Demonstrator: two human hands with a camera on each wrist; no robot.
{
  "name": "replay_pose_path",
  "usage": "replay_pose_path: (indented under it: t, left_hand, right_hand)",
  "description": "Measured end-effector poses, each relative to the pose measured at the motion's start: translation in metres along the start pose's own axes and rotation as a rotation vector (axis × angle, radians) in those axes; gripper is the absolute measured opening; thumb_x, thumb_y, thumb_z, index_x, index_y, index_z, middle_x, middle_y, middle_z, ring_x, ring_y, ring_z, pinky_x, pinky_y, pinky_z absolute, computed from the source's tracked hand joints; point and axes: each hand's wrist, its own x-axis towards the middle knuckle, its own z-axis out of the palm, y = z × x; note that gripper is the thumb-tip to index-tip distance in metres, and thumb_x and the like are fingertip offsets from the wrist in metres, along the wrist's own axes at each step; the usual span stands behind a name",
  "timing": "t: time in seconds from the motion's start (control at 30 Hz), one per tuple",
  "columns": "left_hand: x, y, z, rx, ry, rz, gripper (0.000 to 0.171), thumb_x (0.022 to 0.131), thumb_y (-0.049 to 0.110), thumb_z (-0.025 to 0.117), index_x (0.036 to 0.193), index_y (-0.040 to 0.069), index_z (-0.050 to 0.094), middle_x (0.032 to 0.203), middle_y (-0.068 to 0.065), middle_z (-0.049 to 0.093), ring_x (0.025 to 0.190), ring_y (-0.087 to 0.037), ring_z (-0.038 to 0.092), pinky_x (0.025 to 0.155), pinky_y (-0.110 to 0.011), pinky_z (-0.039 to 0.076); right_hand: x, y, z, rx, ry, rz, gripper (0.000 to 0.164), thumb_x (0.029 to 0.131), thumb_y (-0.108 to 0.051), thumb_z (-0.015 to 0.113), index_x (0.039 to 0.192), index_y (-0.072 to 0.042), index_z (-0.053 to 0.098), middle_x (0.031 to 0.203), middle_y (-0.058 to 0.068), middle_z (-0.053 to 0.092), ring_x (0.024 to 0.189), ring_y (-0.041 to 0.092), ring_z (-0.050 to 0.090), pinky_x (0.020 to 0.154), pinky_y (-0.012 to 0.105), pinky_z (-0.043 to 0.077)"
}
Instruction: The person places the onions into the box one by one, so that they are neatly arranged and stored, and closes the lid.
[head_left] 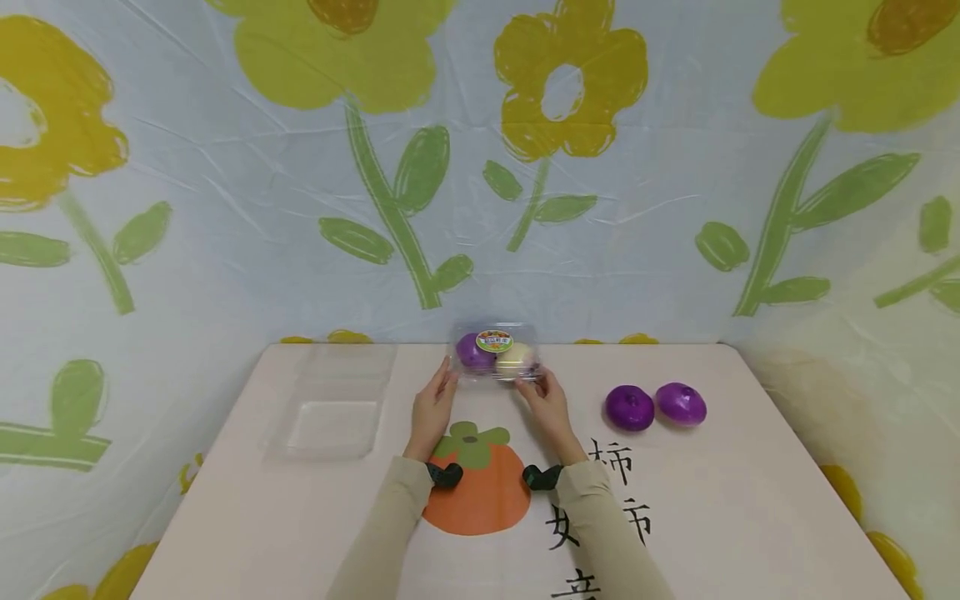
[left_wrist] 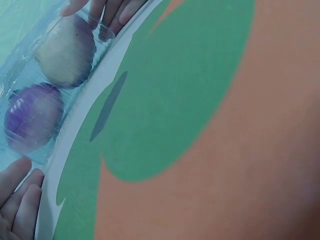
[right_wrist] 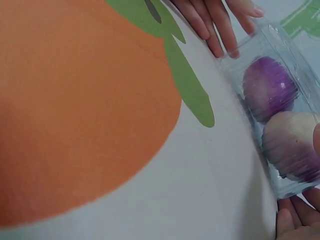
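Observation:
A clear plastic box [head_left: 459, 329] with a round label on its lid stands near the table's back edge. Inside are a purple onion [left_wrist: 34, 117] and a paler, whitish-purple onion [left_wrist: 67, 50]. My left hand [head_left: 432, 414] holds the box's left end, fingertips at its near corner. At the opposite end my right hand [head_left: 551, 412] grips the box, its thumb over the top and the other fingers at the end wall. Off to the right, two loose purple onions [head_left: 630, 408] lie side by side on the table.
An open clear plastic container [head_left: 332, 427] lies at the table's left back. The tabletop [head_left: 750, 500] bears a printed orange persimmon [head_left: 480, 504] and black characters. Behind it hangs a flower-patterned cloth [head_left: 637, 233].

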Motion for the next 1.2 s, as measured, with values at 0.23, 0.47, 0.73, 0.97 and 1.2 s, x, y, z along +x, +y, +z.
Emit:
replay_pose_path:
  t: [0.23, 0.47, 0.73, 0.97, 1.2]
  left_hand:
    - [-0.002, -0.001, -0.001, 0.016, -0.029, 0.002, 0.052, 0.103, 0.039, 0.051, 0.152, 0.024, 0.041, 0.137, -0.012, 0.058, 0.122, -0.024, 0.06, 0.102, -0.039, 0.049]
    - [-0.004, 0.002, -0.002, -0.042, -0.058, -0.006, 0.057, 0.106, 0.03, 0.049, 0.156, 0.011, 0.031, 0.142, -0.014, 0.055, 0.127, -0.028, 0.055, 0.107, -0.045, 0.044]
    - [-0.039, 0.051, -0.022, -0.214, -0.126, -0.201, 0.062, 0.105, 0.022, 0.048, 0.156, -0.001, 0.019, 0.149, -0.022, 0.045, 0.133, -0.038, 0.047, 0.111, -0.054, 0.037]
    - [-0.069, 0.066, -0.056, -0.24, -0.244, -0.155, 0.055, 0.107, 0.021, 0.045, 0.155, 0.004, 0.026, 0.15, -0.019, 0.044, 0.136, -0.035, 0.045, 0.112, -0.044, 0.037]
    - [-0.105, 0.067, -0.1, -0.21, -0.2, 0.121, 0.046, 0.104, 0.009, 0.049, 0.149, 0.007, 0.04, 0.145, -0.017, 0.052, 0.137, -0.026, 0.046, 0.107, -0.016, 0.036]
  right_hand:
    - [0.0, 0.0, 0.0, -0.011, 0.0, 0.012, 0.062, 0.097, -0.025, 0.066, 0.145, 0.004, 0.041, 0.14, 0.025, 0.051, 0.13, 0.035, 0.049, 0.11, 0.046, 0.041]
    - [-0.002, -0.004, 0.004, 0.018, 0.033, -0.009, 0.066, 0.098, -0.027, 0.064, 0.147, 0.007, 0.036, 0.146, 0.028, 0.044, 0.138, 0.038, 0.041, 0.116, 0.045, 0.032]
    - [-0.042, -0.025, 0.009, 0.377, 0.128, 0.103, 0.06, 0.103, -0.016, 0.052, 0.147, 0.014, 0.024, 0.152, 0.032, 0.029, 0.142, 0.042, 0.029, 0.119, 0.049, 0.025]
    - [-0.071, -0.045, 0.021, 0.672, 0.117, 0.178, 0.058, 0.103, -0.01, 0.044, 0.149, 0.013, 0.018, 0.155, 0.031, 0.023, 0.145, 0.039, 0.025, 0.122, 0.042, 0.018]
    - [-0.099, -0.068, 0.043, 0.75, -0.137, 0.128, 0.056, 0.105, -0.011, 0.036, 0.15, 0.01, 0.011, 0.157, 0.027, 0.015, 0.148, 0.041, 0.015, 0.123, 0.043, 0.01]
